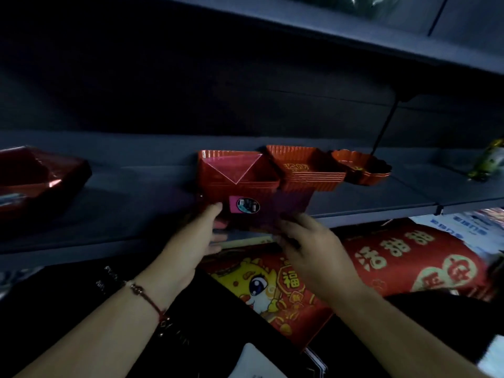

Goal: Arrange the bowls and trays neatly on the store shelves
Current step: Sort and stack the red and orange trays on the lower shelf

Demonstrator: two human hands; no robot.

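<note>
Both hands are at the front of a stack of red square ribbed plastic trays (237, 177) wrapped in clear film with a round label on the front. The left hand (200, 231) holds the lower left corner, thumb up against the front face and the fingers under or beside the bottom edge. The right hand (308, 241) is at the lower right part of the same stack; its fingers curl toward the wrapping, but the picture is dark and blurred there, so I cannot tell if it really grips.

The stack is at the front edge of the grey metal shelf (136, 203), and I cannot tell if it already rests fully on it. Just to its right, touching or almost touching, stands a second stack of red square ribbed trays (305, 167). Beside that one sits a small red scalloped plastic bowl (360, 166). Far to the left, well apart, lies a dark red shiny wrapped tray (35, 178).

I judge that the step in hand is placing the wrapped stack in the row. The next move probably calls for pushing it straight back until its front is level with the neighbouring stack, keeping it square and not knocking the neighbour. After that, the tray on the left may need to join the row.
</note>
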